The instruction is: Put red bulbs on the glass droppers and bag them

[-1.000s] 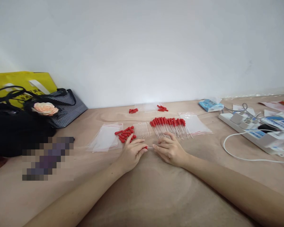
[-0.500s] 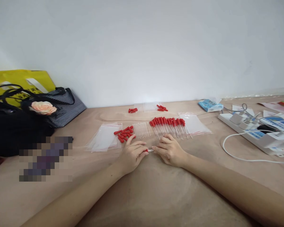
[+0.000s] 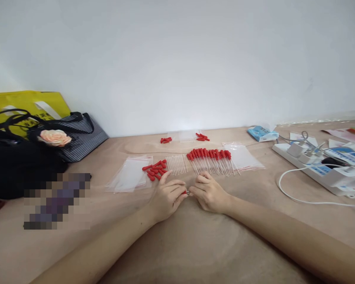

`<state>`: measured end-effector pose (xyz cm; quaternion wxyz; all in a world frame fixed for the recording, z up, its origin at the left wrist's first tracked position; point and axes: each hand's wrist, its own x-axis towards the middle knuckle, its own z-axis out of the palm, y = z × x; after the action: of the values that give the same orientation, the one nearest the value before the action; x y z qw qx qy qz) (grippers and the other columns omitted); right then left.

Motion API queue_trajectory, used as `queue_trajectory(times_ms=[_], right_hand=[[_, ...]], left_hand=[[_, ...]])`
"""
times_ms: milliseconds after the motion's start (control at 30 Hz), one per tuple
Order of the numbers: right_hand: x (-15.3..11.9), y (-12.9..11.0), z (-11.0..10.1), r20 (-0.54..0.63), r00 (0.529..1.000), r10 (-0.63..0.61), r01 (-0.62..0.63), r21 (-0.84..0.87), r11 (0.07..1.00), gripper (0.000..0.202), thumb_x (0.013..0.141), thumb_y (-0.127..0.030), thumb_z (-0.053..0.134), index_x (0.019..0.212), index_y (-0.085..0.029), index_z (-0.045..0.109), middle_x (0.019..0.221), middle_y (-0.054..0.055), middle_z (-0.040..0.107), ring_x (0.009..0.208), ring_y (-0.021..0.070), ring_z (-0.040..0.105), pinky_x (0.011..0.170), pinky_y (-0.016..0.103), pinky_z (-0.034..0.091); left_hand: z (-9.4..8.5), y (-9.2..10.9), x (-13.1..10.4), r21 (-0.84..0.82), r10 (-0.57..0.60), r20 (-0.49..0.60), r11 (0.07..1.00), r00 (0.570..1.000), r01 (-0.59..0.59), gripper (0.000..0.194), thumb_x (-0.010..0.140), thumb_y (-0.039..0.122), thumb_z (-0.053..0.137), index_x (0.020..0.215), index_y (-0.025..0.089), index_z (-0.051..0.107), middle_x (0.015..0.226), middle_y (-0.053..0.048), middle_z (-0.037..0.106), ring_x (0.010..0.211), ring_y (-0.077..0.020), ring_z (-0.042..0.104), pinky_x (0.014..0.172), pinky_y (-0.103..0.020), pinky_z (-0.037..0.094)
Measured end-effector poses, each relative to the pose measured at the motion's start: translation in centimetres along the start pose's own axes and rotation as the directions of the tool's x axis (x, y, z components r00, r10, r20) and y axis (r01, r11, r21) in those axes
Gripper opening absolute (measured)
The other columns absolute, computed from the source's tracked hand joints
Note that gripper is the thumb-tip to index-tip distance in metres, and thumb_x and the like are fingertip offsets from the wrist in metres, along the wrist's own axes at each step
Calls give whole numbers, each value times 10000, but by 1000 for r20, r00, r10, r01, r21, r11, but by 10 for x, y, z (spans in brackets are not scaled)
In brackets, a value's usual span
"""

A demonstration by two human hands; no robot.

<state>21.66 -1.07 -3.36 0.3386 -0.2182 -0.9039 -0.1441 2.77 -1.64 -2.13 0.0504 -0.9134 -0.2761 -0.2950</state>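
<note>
Left hand (image 3: 167,199) pinches a small red rubber bulb (image 3: 184,192); right hand (image 3: 211,195) grips a thin clear tube at its mouth. Beyond — many bulb-topped tubes (image 3: 210,154) fanned out; leftward, bare tubes (image 3: 176,165), then loose red bulbs (image 3: 156,169) — unjoined.

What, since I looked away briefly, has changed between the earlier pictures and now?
The left hand and right hand have drawn closer together and slightly toward the person, so less of the clear tube shows between their fingers. Nothing was visibly let go or newly taken hold of. The loose red bulbs, bare tubes and red-topped tubes stayed in place.
</note>
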Motion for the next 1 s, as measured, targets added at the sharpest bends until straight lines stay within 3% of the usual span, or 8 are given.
queue_trajectory(times_ms=[300,467,567,633,700,800,900,1000], right_hand=[[1,6,-8,35,997,66,-65,-41,997,213,865,-260,442,831,-158,626,663,34,590,702,150,405,690,310,274],[-3,5,-14,113,988,110,-95,-131,987,186,840,-247,468,789,-172,631,667,36,576,694,156,413,647,310,250],[-5,4,-14,159,973,169,-149,-134,980,172,826,-233,478,774,-172,630,662,41,579,684,158,423,621,304,244],[-7,7,-13,172,946,273,-257,-113,960,166,817,-227,484,772,-173,634,674,42,595,692,163,440,628,298,264],[-7,14,-11,159,885,437,-427,-92,899,176,810,-217,480,760,-173,643,684,42,615,692,165,464,634,287,293],[-2,29,-7,129,727,675,-669,-88,738,209,802,-227,465,757,-178,662,687,40,641,673,169,501,634,275,328],[9,40,-3,127,589,798,-785,-144,602,235,795,-257,451,773,-189,675,705,47,658,731,191,544,659,282,342],[23,44,3,122,491,862,-835,-216,506,253,795,-278,440,812,-189,676,753,66,668,806,213,565,705,306,338]], left_hand=[[-3,-8,-1,38,-88,-49,995,995,90,130,832,265,503,775,216,609,728,35,674,886,-174,584,1013,-465,169],[-7,-12,-2,82,-103,-28,991,994,105,107,823,269,515,787,237,611,736,32,656,846,-168,573,991,-457,199],[-8,-13,-4,119,-153,-65,980,986,160,141,825,281,498,923,232,587,857,-12,646,891,-188,553,976,-452,235],[-8,-15,-5,150,-227,-109,959,968,242,271,808,312,504,1053,199,523,963,-64,614,945,-219,525,950,-454,277],[-8,-17,-6,163,-295,-113,937,949,311,362,787,328,513,1109,168,466,1010,-95,583,976,-244,501,920,-457,313],[-7,-19,-6,165,-323,-67,929,944,330,364,774,298,512,1103,155,448,1021,-101,564,988,-255,486,899,-457,334],[-6,-19,-5,171,-306,-48,935,951,310,337,768,275,513,1079,154,465,1021,-98,553,996,-256,476,902,-457,329],[-6,-19,-5,167,-307,-34,936,951,308,292,766,276,514,1035,165,494,999,-90,552,987,-252,477,897,-451,333]])
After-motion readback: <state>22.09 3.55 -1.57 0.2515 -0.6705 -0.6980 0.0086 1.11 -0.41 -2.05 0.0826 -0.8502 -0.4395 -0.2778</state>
